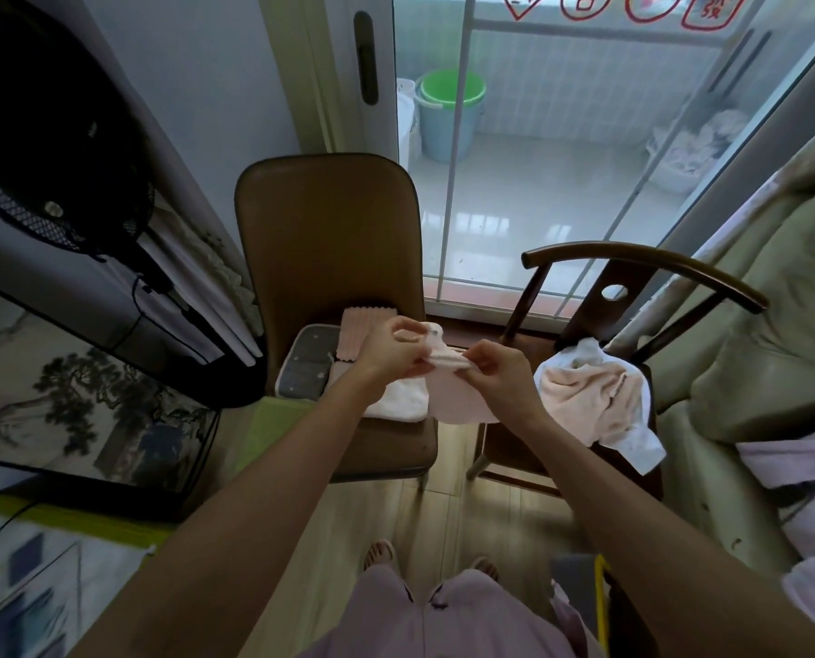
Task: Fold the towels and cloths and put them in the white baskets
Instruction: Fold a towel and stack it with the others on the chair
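Observation:
A small pale pink cloth (458, 396) hangs in the air between the two chairs. My left hand (391, 349) and my right hand (503, 375) pinch its top edge close together. On the brown padded chair (329, 239) lie a folded ribbed pink cloth (360, 327), a grey star-patterned cloth (306, 368) and a folded white towel (403, 401). A loose heap of peach and white towels (595, 401) lies on the dark wooden chair (633, 277) to the right. No white basket shows near the chairs.
A black standing fan (59, 173) stands at the left. A sofa with covers (776, 334) is at the right. Behind the chairs is a glass sliding door (586, 135), with buckets (448, 111) beyond. Wooden floor lies between the chairs.

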Demonstrator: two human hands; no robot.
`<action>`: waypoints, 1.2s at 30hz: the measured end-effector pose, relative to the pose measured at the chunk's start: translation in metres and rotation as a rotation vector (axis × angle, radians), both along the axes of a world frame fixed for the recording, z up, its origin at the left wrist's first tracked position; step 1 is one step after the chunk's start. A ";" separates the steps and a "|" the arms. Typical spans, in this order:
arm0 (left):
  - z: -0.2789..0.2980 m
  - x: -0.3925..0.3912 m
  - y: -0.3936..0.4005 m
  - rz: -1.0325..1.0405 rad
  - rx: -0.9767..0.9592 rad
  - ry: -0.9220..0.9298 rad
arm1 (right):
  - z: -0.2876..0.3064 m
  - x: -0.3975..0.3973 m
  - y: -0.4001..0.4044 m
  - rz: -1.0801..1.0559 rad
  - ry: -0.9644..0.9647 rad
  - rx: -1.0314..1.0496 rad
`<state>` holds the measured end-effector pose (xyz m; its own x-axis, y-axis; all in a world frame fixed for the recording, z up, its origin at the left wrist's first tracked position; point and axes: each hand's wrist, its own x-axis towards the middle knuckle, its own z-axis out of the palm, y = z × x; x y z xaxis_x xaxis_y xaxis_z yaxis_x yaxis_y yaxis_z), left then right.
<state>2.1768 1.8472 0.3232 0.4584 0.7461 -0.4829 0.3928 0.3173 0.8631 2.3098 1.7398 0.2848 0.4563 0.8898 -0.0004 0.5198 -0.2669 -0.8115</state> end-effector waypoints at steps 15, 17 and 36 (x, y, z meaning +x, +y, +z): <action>0.018 0.002 0.005 -0.358 0.303 -0.098 | 0.057 0.032 -0.003 0.164 0.335 -0.078; 0.017 0.005 0.001 -0.270 0.232 -0.184 | 0.057 0.035 -0.007 0.171 0.361 -0.090; 0.013 0.011 0.031 -0.441 0.446 0.197 | 0.039 0.072 -0.031 0.296 -0.326 -0.290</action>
